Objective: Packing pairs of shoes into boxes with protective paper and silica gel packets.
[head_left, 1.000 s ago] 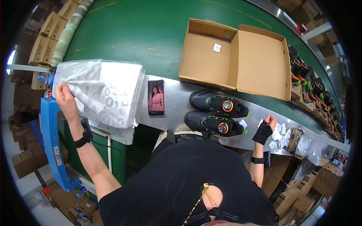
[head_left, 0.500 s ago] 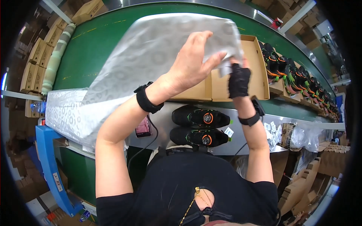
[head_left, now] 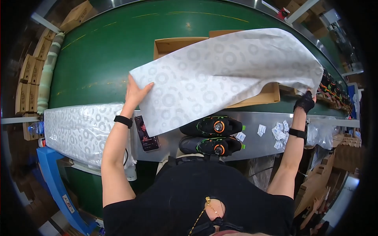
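A white sheet of wrapping paper [head_left: 232, 59] printed with grey rings is stretched out between my two hands. My left hand [head_left: 136, 94] pinches its left edge, thumb on top and fingers mostly behind it. My right hand [head_left: 305, 102], in a black fingerless glove, grips the sheet's lower right corner. Beneath the paper lies an open brown cardboard box [head_left: 271, 93], largely covered. Closer to my body, two black shoes with orange dials, an upper shoe [head_left: 202, 126] and a lower shoe [head_left: 201, 145], lie side by side on the metal ledge [head_left: 169, 147].
A stack of the same paper [head_left: 82, 129] lies at left, beside a phone [head_left: 145, 133]. Small white packets [head_left: 280, 133] are heaped right of the shoes. Beyond runs a green conveyor belt [head_left: 106, 59], with more shoes [head_left: 334, 90] at far right. A blue frame [head_left: 59, 185] stands at lower left.
My hands have moved apart, left hand to the left and right hand to the right. The sheet has come away from the stack and now spreads over the box.
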Demonstrator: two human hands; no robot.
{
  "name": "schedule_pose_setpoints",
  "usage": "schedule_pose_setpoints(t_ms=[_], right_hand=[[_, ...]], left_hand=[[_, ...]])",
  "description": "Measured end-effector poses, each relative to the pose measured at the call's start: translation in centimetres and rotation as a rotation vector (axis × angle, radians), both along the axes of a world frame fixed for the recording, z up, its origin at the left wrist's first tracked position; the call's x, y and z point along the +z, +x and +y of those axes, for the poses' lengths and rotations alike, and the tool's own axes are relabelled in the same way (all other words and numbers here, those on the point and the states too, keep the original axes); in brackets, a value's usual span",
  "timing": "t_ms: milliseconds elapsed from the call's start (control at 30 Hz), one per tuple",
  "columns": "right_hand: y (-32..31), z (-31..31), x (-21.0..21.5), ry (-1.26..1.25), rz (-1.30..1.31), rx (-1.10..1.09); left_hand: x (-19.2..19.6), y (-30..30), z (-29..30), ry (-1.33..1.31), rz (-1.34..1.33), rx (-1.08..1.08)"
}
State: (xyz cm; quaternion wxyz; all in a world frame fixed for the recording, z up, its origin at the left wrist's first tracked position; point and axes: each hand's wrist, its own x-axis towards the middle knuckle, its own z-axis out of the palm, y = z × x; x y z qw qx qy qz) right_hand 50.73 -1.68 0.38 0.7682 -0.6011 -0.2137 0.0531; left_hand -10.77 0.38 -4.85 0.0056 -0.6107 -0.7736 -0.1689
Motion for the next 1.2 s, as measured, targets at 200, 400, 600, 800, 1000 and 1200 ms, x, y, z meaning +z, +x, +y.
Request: schedule_pose_setpoints(t_ms=[200,400,600,800,1000,1200], right_hand=[[-4.3,-6.0,1.9,-0.452,-0.589,-0.093],[-20.6,-18.4,-4.6,-1.172,-1.262,1.439],[-26.5,-20.2,-4.3,-0.611,-1.587,1.187],[-30.8,-12.5,3.4,-0.520,-0.911,1.442],[-33.3,-4.1,7.9,-0.526,-0.152,1.195],[-38.4,4.2,-7.0,-0.457,-0.280,0.847]], left_hand=[[-2.4,-2.0,-0.8,-0.706,-1.654,0.172],[-2.2,-1.0,-0.4,-0.619,-1.429,-0.114],[-4.8,-1.4,2.1,-0.327,-1.121,-0.285],[-2.0,-6.8,4.7,-0.085,-0.471,-0.362],[0.8,-10.7,4.3,-0.028,-0.397,-0.362],[4.1,-11.2,6.7,-0.192,-0.488,-0.465]])
